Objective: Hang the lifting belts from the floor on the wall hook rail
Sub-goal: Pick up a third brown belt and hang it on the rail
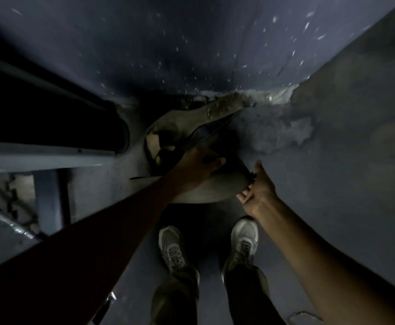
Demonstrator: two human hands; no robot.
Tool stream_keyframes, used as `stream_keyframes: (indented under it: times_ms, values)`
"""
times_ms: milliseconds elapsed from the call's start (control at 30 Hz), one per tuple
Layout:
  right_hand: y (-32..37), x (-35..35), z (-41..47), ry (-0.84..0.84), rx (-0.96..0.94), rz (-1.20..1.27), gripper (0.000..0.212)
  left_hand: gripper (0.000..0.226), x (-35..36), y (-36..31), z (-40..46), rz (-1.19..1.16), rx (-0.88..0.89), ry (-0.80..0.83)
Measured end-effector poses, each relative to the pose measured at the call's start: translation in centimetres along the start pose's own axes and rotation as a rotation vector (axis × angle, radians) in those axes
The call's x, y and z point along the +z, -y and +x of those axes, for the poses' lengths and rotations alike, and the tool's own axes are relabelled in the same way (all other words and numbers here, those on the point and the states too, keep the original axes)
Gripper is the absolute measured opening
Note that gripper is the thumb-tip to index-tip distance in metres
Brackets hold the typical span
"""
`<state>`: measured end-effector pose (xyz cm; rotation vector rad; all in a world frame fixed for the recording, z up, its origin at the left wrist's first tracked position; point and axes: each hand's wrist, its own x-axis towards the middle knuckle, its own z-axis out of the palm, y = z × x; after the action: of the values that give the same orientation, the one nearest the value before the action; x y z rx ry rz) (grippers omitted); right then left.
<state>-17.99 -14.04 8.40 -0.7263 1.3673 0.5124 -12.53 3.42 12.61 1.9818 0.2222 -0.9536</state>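
A worn, pale lifting belt (206, 188) lies curved on the dark floor by the corner where two walls meet. A second worn belt (182, 118) with a dark strap lies behind it, closer to the wall. My left hand (199, 165) reaches down and grips the dark strap where the two belts overlap. My right hand (255, 186) pinches the near belt's right end, beside its dark buckle (253, 175). No hook rail is in view.
My two feet in pale sneakers (173, 245) stand just behind the belts. A metal frame with bars (51, 158) fills the left side. The right wall (332, 137) has crumbled plaster near the corner. The scene is dim.
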Motion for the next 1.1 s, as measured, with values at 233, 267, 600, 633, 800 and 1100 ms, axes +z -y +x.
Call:
stream_keyframes:
  times_ms: [233,267,600,633,800,1100]
  values:
    - [4.1,1.8,-15.6,0.038,-0.427,-0.542,0.033,0.016,-3.9,-8.6,-16.1,-0.524,-0.064,-0.068]
    - [4.3,2.2,-18.2,0.065,-0.511,-0.552,0.035,0.018,-4.5,-9.7,-18.3,-0.578,-0.076,-0.075]
    - [1.7,3.8,-43.3,0.354,-1.041,-0.608,0.024,0.053,-10.2,-20.7,-35.2,-0.826,0.082,-0.219]
    - [1.3,3.7,-45.9,0.400,-1.075,-0.617,0.025,0.053,-11.0,-21.9,-37.2,-0.879,0.123,-0.250]
    - [0.6,3.2,-58.9,0.609,-1.278,-0.712,0.025,0.040,-15.6,-28.3,-47.2,-0.952,0.281,-0.378]
    - [4.0,3.0,-80.9,0.790,-1.597,-0.588,0.028,0.005,-20.2,-43.1,-63.3,-0.976,0.897,-0.522]
